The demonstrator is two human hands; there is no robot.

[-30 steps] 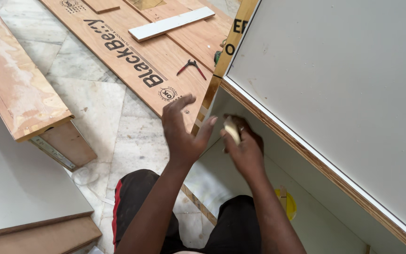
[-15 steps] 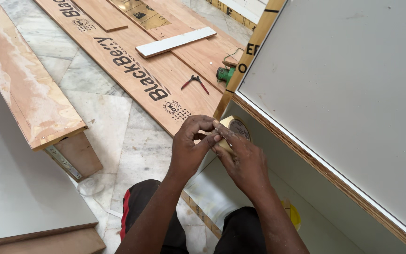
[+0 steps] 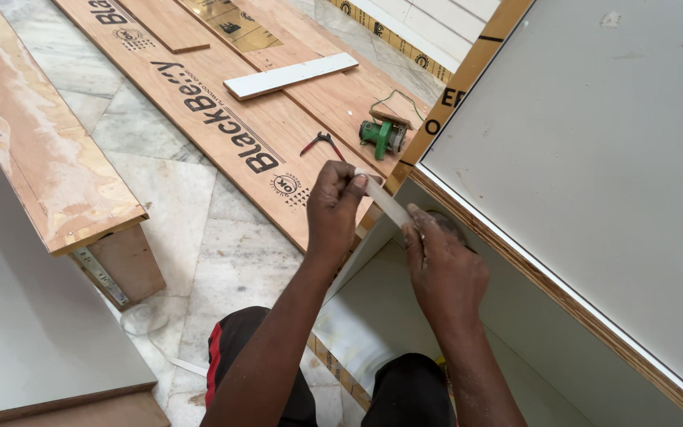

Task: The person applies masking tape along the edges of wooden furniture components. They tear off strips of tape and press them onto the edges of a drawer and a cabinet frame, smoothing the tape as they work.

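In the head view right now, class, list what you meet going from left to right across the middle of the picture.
Plywood-topped bench → marble floor → left hand → pale strip → right hand → large grey panel.

Matt wooden plywood sheet (image 3: 223,119) lies on glossy, smooth marble floor (image 3: 199,229).

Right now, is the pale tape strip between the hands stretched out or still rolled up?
Stretched out: the pale tape strip runs straight from the left hand fingertips to the right hand, which holds the roll; roll mostly hidden.
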